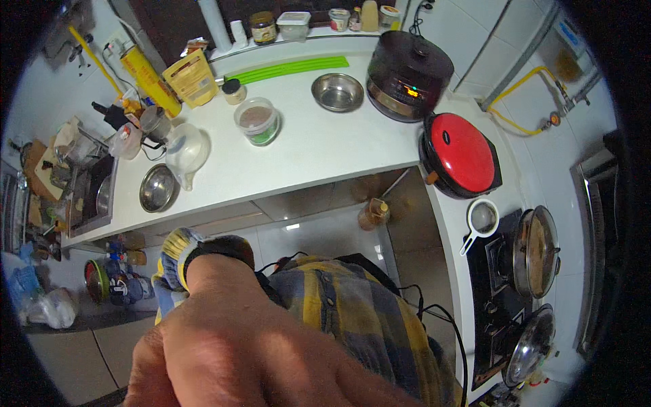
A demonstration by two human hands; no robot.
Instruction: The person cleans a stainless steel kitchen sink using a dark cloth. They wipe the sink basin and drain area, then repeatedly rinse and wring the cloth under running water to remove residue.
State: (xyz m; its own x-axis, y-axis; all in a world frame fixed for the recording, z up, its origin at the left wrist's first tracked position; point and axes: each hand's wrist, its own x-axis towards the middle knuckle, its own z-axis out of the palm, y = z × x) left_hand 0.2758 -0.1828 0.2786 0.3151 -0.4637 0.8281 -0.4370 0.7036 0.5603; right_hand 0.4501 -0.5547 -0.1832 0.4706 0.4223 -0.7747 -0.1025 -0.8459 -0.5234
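Note:
My left hand is raised close up at the lower edge, its back showing below a plaid cuff with a dark band at the wrist. Its fingertips run out of the picture, so whether it holds anything is hidden. My right hand does not show. Beyond the left hand, on the white counter, are a steel bowl, a clear plastic funnel-like jug and a lidless-looking tub of brownish contents. The hand touches none of these.
A second steel bowl, a dark electric cooker with a lit display and a red round griddle stand farther right. A white-handled strainer lies by the stove, which carries lidded pans. A sink is at the left.

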